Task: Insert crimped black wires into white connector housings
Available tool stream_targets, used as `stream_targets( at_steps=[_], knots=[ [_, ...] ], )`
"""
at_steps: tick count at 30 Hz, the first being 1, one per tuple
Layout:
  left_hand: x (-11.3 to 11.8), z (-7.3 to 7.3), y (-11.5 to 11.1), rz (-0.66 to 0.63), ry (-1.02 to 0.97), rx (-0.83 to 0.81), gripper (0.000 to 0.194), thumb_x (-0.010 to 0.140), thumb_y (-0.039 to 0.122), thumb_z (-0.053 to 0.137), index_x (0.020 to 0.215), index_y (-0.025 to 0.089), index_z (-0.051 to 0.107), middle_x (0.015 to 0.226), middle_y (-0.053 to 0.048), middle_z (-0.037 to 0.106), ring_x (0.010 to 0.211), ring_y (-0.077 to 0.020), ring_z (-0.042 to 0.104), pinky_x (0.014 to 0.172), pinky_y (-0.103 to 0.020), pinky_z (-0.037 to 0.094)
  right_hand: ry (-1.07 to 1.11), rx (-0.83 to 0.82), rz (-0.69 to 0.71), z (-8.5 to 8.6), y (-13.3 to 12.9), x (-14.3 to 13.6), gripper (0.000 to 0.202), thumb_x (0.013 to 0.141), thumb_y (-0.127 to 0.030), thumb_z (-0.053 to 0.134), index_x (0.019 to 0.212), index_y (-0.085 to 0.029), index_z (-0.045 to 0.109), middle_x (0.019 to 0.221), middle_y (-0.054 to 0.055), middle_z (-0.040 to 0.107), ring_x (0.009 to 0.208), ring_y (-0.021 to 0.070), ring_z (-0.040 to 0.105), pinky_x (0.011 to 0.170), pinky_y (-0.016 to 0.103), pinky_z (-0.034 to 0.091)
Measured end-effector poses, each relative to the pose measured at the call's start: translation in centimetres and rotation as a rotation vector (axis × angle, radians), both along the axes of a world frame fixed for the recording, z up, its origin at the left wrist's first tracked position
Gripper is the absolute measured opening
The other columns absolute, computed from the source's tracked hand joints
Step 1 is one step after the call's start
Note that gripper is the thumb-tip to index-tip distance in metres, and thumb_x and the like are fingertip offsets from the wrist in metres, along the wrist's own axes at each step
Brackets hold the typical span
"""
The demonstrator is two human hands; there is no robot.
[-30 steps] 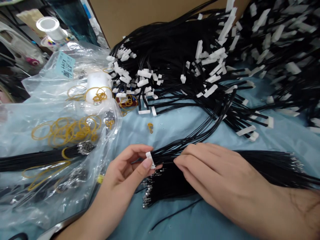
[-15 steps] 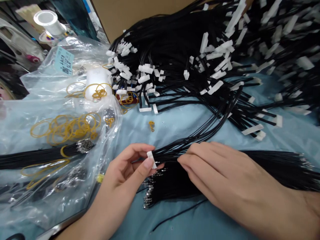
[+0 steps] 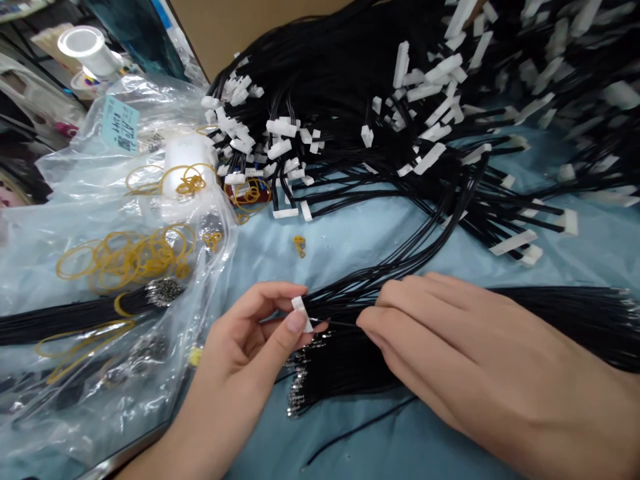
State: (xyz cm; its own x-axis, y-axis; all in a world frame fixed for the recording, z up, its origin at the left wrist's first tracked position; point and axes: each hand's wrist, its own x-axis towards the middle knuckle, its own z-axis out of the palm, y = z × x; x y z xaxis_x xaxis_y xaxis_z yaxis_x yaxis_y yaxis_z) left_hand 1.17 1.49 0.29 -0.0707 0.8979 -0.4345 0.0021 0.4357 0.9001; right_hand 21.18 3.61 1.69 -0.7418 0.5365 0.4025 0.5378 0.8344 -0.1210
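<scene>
Between thumb and fingers, my left hand (image 3: pixel 265 333) pinches a white connector housing (image 3: pixel 301 313). Black wires (image 3: pixel 380 270) run from that housing up and to the right. My right hand (image 3: pixel 450 340) is closed, thumb against fingertips, on a thin black wire (image 3: pixel 343 323) whose near end reaches the housing; whether its tip sits inside I cannot tell. Beneath both hands lies a thick bundle of loose black wires (image 3: pixel 350 367) with metal terminals (image 3: pixel 296 393) at its left end.
Finished-looking cables with white connectors (image 3: pixel 280 147) heap across the back, before a cardboard box (image 3: pixel 235 30). Clear plastic bags (image 3: pixel 30 247), yellow rubber bands (image 3: pixel 130 257) and a white spool (image 3: pixel 87 50) are at left. One single wire (image 3: pixel 360 430) lies in front on the blue cloth (image 3: pixel 265 433).
My right hand has shifted slightly, and more of the thin wire shows between it and the connector housing. My left hand keeps its pinch. The whole view has moved a little.
</scene>
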Motion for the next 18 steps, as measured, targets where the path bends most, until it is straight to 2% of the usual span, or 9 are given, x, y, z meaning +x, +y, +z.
stream_targets(
  at_steps=[4, 9, 18],
  knots=[
    [-0.01, 0.06, -0.17, -0.022, -0.012, 0.01, 0.012, 0.078, 0.031, 0.071, 0.09, 0.031, 0.068, 0.072, 0.008, 0.068, 0.065, -0.0041, 0.066, 0.061, -0.005, 0.053, -0.005, -0.024, -0.001, 0.06, -0.35, 0.33, 0.023, 0.083, -0.004, 0.044, 0.094, -0.011, 0.064, 0.085, 0.009, 0.059, 0.081, 0.0244, 0.057, 0.06, 0.037, 0.045],
    [0.08, 0.1, -0.44, -0.014, -0.017, 0.038, 0.011, 0.078, 0.03, 0.071, 0.089, 0.029, 0.068, 0.074, 0.008, 0.067, 0.066, -0.0041, 0.065, 0.064, -0.006, 0.054, -0.094, 0.052, -0.004, -0.3, -0.26, 0.45, 0.025, 0.076, -0.001, 0.046, 0.094, -0.009, 0.062, 0.087, 0.01, 0.061, 0.083, 0.0272, 0.057, 0.06, 0.038, 0.045],
    [0.0, -0.19, -0.45, -0.038, 0.001, 0.067, 0.012, 0.08, 0.031, 0.069, 0.092, 0.03, 0.067, 0.075, 0.008, 0.067, 0.069, -0.0048, 0.065, 0.064, -0.006, 0.054, 0.021, -0.059, -0.012, -0.79, -0.7, 0.21, 0.019, 0.084, -0.005, 0.048, 0.094, -0.013, 0.061, 0.083, 0.005, 0.055, 0.08, 0.0204, 0.054, 0.069, 0.036, 0.047]
  ],
)
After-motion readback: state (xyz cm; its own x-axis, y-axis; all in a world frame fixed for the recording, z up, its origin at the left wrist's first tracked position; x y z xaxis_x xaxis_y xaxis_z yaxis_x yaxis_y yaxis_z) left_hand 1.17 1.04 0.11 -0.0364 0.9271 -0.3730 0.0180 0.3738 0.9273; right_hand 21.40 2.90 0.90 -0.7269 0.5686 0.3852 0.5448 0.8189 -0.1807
